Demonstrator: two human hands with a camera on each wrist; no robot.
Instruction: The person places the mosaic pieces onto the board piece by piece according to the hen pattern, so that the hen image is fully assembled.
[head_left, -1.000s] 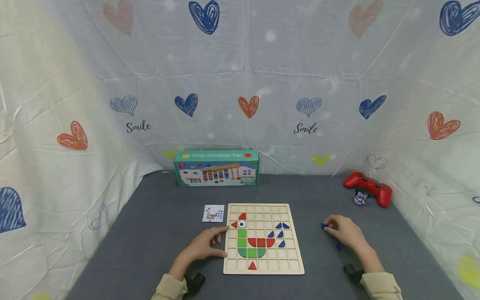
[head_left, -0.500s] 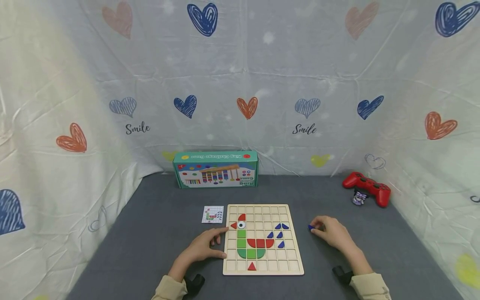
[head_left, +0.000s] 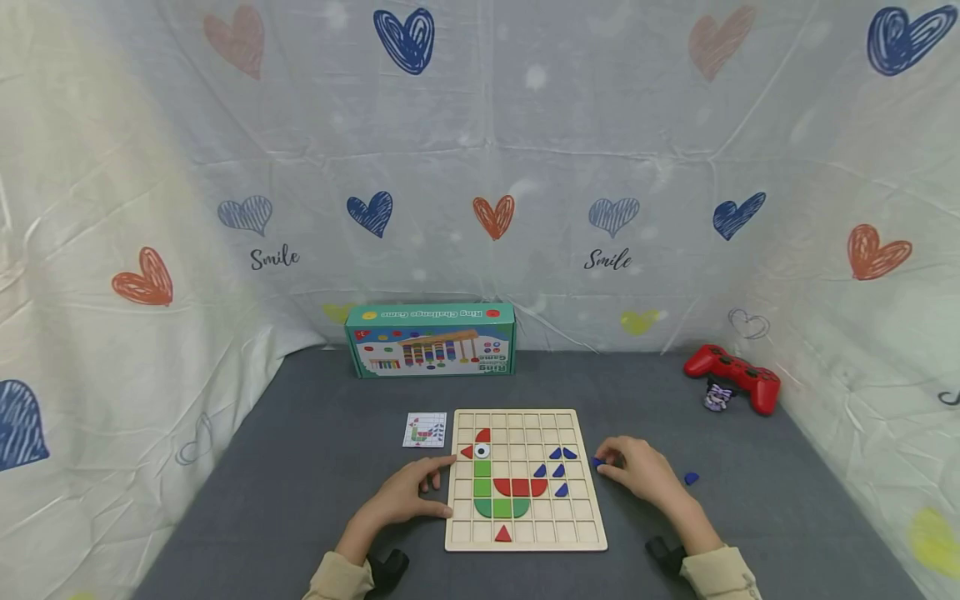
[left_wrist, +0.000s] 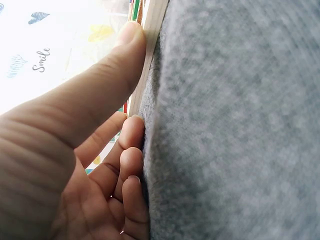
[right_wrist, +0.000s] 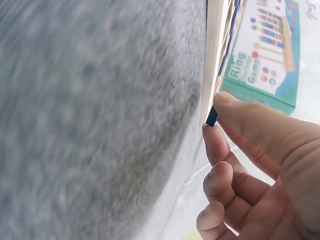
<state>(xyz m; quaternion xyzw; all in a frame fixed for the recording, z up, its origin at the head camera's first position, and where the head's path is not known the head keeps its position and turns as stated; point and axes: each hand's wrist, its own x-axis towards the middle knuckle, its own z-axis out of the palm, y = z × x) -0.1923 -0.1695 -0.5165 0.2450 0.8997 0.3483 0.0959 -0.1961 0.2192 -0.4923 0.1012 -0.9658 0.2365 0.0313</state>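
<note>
A wooden grid board (head_left: 585,525) lies on the grey table, with red, green and blue pieces forming a bird shape. My left hand (head_left: 411,493) rests against the board's left edge (left_wrist: 150,55), thumb and fingers touching it, holding nothing. My right hand (head_left: 636,473) is just off the board's right edge and pinches a small blue piece (head_left: 598,461) between thumb and forefinger; the right wrist view shows the blue piece (right_wrist: 212,117) close to the board's rim (right_wrist: 214,50). Another loose blue piece (head_left: 691,478) lies on the table to the right of that hand.
A small pattern card (head_left: 425,430) lies left of the board. A teal game box (head_left: 431,339) stands at the back. A red game controller (head_left: 732,378) with a small figure sits at the back right. Heart-printed sheets wall the table on three sides.
My right hand has moved left across the table towards the board with the blue piece pinched in it. A blue piece it had covered now shows. The left hand has stayed put.
</note>
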